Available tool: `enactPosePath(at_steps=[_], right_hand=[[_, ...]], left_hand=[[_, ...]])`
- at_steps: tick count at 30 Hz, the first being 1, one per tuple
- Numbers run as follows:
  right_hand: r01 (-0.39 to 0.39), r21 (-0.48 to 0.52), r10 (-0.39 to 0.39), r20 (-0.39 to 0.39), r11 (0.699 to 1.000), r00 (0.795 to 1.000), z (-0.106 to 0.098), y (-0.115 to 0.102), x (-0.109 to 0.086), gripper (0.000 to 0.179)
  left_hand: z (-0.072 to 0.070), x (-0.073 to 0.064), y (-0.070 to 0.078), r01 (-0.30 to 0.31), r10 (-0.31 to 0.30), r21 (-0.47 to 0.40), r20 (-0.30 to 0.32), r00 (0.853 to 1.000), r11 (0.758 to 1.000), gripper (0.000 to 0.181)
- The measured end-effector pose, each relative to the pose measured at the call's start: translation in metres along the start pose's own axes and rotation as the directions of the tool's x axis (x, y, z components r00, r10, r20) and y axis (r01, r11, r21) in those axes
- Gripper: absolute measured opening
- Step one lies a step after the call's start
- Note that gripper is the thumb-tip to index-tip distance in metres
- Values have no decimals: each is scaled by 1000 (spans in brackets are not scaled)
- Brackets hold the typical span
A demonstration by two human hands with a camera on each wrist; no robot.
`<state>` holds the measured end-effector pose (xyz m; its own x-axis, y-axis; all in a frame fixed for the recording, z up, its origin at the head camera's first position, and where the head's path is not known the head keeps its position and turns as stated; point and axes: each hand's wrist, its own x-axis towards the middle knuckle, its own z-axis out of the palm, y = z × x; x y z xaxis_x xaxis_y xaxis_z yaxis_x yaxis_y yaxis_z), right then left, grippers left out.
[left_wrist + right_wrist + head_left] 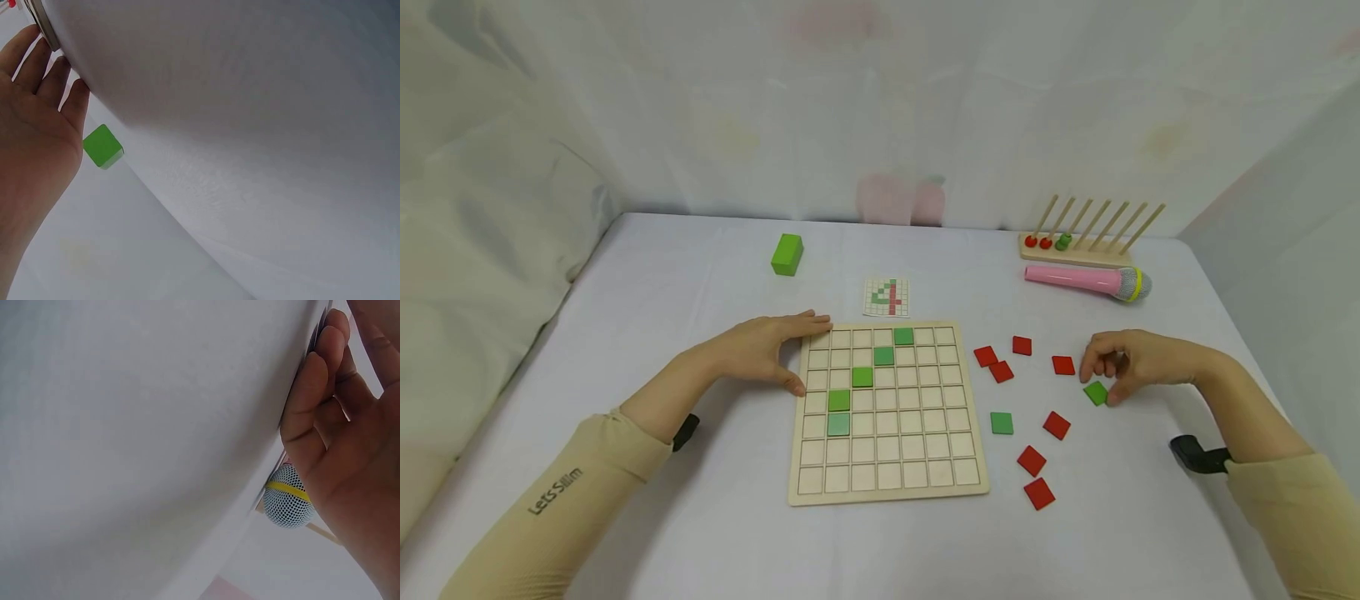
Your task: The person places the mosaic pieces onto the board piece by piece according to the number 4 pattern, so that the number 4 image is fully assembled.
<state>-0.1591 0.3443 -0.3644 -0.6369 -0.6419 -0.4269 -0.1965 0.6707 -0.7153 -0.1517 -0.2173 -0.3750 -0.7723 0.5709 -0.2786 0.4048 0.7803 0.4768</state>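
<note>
A wooden grid board (887, 497) lies on the white-covered table, with several green tiles (862, 377) in a stepped diagonal on it. My left hand (760, 350) rests at the board's far left corner, fingers straight and thumb on the left edge. In the left wrist view, that hand (40, 125) is stretched out with its fingertips at the board's edge. To the right of the board, my right hand (1138, 362) pinches a loose green tile (1096, 392) between thumb and index finger. The other fingers are curled, as the right wrist view shows of this hand (344, 419).
Several red tiles (1057, 425) and another green tile (1002, 423) lie right of the board. Behind it sits a small pattern card (887, 297). A green block (787, 254) stands at the back left; a pink microphone (1075, 279) and a pegged bead stand (1075, 249) are at the back right.
</note>
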Motion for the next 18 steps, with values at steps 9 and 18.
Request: enactPosePath(at_steps=[9, 18], right_hand=[[19, -55, -20, -17, 998, 1000, 1, -4, 3, 25], [-37, -47, 35, -39, 998, 999, 0, -7, 3, 24]], left_hand=[[1, 1, -2, -1, 1, -8, 0, 1000, 1000, 108], [1, -1, -1, 7, -7, -17, -1, 1000, 1000, 108]])
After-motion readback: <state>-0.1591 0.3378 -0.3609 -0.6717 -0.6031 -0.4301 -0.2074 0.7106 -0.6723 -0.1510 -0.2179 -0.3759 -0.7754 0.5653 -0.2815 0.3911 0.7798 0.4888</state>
